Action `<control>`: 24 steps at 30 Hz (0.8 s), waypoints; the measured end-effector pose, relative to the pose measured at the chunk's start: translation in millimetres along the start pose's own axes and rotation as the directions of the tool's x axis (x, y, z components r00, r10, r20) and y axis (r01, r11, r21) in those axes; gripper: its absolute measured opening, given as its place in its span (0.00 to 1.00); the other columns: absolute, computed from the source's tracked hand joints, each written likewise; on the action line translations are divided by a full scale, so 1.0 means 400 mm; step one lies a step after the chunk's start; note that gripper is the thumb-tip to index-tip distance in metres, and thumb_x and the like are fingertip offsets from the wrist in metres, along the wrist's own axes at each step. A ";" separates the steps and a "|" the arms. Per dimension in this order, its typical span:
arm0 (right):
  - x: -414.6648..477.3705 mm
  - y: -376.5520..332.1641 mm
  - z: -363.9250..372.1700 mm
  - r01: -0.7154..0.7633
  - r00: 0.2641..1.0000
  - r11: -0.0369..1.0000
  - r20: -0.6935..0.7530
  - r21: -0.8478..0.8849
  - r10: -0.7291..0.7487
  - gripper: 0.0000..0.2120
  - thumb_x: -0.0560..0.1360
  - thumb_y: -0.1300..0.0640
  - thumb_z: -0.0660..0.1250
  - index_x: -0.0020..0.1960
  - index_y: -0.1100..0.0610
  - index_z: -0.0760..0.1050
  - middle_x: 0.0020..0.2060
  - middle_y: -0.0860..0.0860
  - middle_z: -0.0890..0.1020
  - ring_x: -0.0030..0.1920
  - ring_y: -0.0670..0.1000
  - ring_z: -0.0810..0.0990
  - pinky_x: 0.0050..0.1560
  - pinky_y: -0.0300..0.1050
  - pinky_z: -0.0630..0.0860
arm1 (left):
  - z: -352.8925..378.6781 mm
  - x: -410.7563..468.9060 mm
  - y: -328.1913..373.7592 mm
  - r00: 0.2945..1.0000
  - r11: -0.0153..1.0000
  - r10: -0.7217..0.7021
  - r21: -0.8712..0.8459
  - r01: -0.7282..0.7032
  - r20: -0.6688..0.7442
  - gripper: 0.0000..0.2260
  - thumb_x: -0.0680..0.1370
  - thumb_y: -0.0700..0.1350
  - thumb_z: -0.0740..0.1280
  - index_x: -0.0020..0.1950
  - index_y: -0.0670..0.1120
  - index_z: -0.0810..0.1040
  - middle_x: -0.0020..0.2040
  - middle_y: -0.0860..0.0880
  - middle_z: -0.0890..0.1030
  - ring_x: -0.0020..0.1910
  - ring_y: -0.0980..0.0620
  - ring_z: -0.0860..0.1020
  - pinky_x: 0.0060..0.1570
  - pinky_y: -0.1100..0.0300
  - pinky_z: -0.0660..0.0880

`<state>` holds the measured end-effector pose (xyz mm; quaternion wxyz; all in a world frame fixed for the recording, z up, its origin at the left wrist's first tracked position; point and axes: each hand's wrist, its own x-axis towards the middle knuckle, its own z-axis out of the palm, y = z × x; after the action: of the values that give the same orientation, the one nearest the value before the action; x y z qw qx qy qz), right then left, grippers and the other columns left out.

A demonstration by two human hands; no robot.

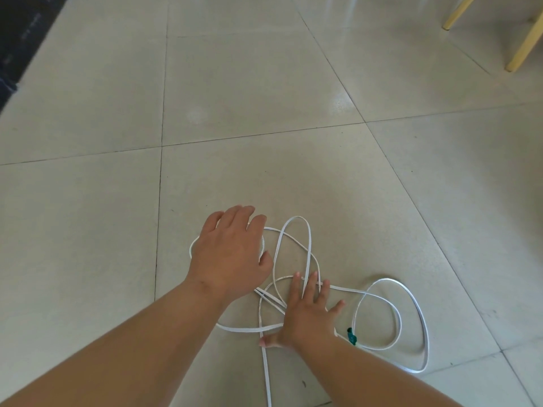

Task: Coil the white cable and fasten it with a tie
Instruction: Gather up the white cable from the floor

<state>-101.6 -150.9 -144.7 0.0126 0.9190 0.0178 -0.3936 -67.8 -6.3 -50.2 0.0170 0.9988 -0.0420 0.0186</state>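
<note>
A flat white cable lies in loose, crossing loops on the tiled floor. A small green tie sits on the cable at the lower right, beside my right wrist. My left hand hovers palm down over the leftmost loop, fingers relaxed; whether it touches the cable I cannot tell. My right hand lies flat with spread fingers on the crossing strands in the middle. One strand runs down out of view at the bottom.
Beige floor tiles stretch all around. Two yellow wooden furniture legs stand at the top right. A dark mat or carpet edge lies at the top left.
</note>
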 end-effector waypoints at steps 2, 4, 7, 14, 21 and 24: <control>-0.001 -0.001 0.000 0.025 0.999 1.000 -0.030 -0.011 -0.025 0.62 0.63 0.29 0.66 0.74 0.57 0.27 0.74 0.61 0.32 0.73 0.67 0.34 0.70 0.70 0.42 | -0.004 0.000 0.000 1.000 1.000 0.002 0.001 -0.002 0.002 0.24 0.66 0.53 0.70 0.60 0.46 0.78 0.61 0.45 0.78 0.62 0.45 0.75 0.61 0.49 0.70; -0.003 -0.004 -0.002 0.061 0.996 0.998 -0.067 -0.036 -0.063 0.57 0.67 0.34 0.66 0.75 0.58 0.31 0.75 0.62 0.36 0.74 0.68 0.38 0.72 0.66 0.44 | -0.006 -0.001 0.001 1.000 1.000 0.006 -0.023 -0.005 0.027 0.24 0.69 0.52 0.67 0.64 0.46 0.75 0.66 0.46 0.74 0.66 0.46 0.71 0.65 0.49 0.65; 0.000 0.005 -0.009 0.151 0.973 0.988 -0.176 -0.006 -0.150 0.46 0.72 0.43 0.64 0.77 0.58 0.40 0.75 0.59 0.49 0.73 0.65 0.51 0.73 0.56 0.52 | -0.003 0.001 -0.001 1.000 1.000 -0.001 -0.016 0.001 0.014 0.24 0.70 0.51 0.67 0.64 0.46 0.75 0.66 0.46 0.74 0.66 0.46 0.71 0.66 0.49 0.65; 0.034 0.049 -0.030 0.227 0.929 0.935 -0.348 0.274 -0.124 0.40 0.73 0.64 0.62 0.76 0.62 0.41 0.67 0.56 0.59 0.63 0.55 0.68 0.61 0.40 0.68 | 0.008 0.019 -0.004 0.996 1.000 0.021 -0.014 -0.022 -0.084 0.21 0.64 0.50 0.66 0.54 0.45 0.80 0.54 0.45 0.81 0.54 0.45 0.80 0.55 0.49 0.75; 0.056 0.051 -0.048 0.102 0.960 0.987 -0.274 0.126 -0.064 0.14 0.76 0.67 0.56 0.60 0.60 0.68 0.57 0.56 0.75 0.57 0.55 0.73 0.58 0.42 0.67 | 0.009 0.037 -0.001 0.996 0.999 0.032 -0.006 -0.033 -0.080 0.20 0.63 0.48 0.70 0.53 0.45 0.80 0.54 0.45 0.81 0.54 0.45 0.80 0.54 0.49 0.75; 0.063 0.054 -0.043 0.112 0.954 0.994 -0.280 0.007 -0.105 0.14 0.75 0.68 0.55 0.59 0.61 0.70 0.57 0.58 0.76 0.58 0.56 0.74 0.58 0.45 0.68 | 0.003 0.045 0.003 0.999 1.000 0.018 0.005 -0.017 -0.051 0.20 0.63 0.47 0.71 0.54 0.44 0.80 0.54 0.45 0.81 0.54 0.45 0.80 0.55 0.49 0.74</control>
<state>-70.8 -171.1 -150.9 -0.0223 0.9630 0.0652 -0.2605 -49.9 -8.9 -50.8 0.0157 0.9976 -0.0502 0.0443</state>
